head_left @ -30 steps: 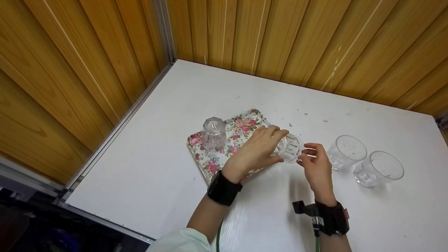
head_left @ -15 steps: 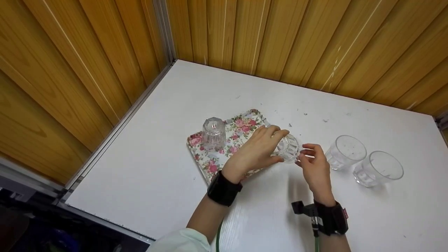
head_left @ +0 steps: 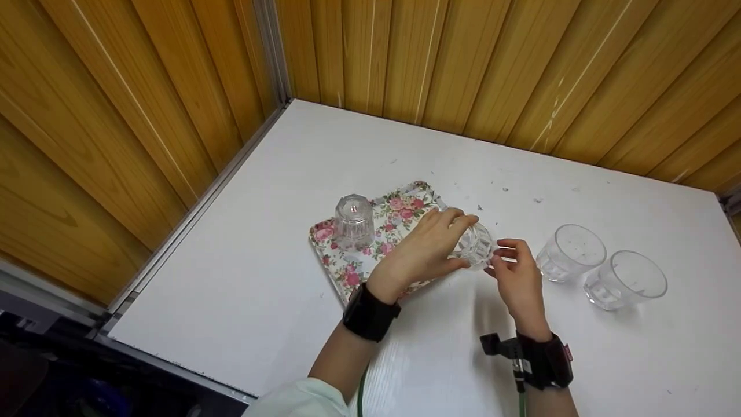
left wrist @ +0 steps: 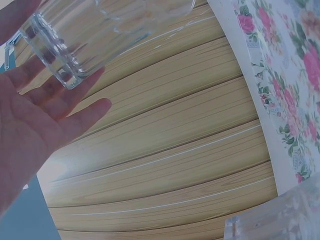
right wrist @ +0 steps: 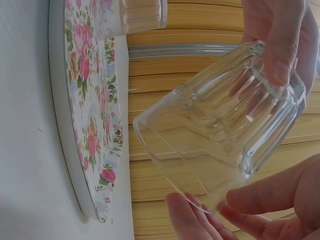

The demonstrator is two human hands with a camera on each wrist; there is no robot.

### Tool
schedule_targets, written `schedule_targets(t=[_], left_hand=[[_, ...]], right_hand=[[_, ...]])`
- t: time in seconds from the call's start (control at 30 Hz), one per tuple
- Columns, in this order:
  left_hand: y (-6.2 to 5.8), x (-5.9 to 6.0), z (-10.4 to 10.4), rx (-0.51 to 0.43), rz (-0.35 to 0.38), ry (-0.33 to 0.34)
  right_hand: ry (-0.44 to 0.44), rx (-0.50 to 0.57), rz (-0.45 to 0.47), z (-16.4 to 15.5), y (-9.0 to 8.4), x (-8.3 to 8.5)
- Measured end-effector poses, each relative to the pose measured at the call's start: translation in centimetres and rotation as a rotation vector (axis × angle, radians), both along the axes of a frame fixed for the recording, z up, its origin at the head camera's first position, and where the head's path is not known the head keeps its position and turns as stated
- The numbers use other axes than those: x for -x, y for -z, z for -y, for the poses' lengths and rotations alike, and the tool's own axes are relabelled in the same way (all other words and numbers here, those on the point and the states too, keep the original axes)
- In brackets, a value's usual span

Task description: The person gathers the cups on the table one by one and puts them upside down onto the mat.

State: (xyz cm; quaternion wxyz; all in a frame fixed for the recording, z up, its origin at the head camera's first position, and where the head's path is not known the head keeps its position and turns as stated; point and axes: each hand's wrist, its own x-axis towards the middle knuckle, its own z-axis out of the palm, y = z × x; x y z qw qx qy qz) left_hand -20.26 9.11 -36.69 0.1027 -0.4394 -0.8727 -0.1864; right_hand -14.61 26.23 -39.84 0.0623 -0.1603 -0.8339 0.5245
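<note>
A flowered tray (head_left: 347,267) is lying on the white table (head_left: 359,145), near the corner of the wooden wall (head_left: 145,87). An upturned glass (head_left: 353,221) is standing on the tray's far left part. Well to the right of the tray, two upright glasses (head_left: 570,252) (head_left: 626,279) are sitting side by side.

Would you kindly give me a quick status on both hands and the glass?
Left hand grips tilted glass above tray's edge. Right hand pinches its rim. One glass upside down on tray; two upright glasses to the right, clear of the hands.
</note>
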Motion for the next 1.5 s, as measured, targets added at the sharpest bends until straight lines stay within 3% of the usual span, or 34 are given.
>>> schedule_targets(t=[0.6, 1.5], left_hand=[[-0.13, -0.09, 0.0, 0.015, 0.033, 0.001], [-0.01, -0.18, -0.04, 0.016, -0.012, 0.01]], right_hand=[[-0.02, 0.007, 0.034, 0.36, 0.12, 0.15], [-0.041, 0.027, 0.044, 0.66, 0.69, 0.3]])
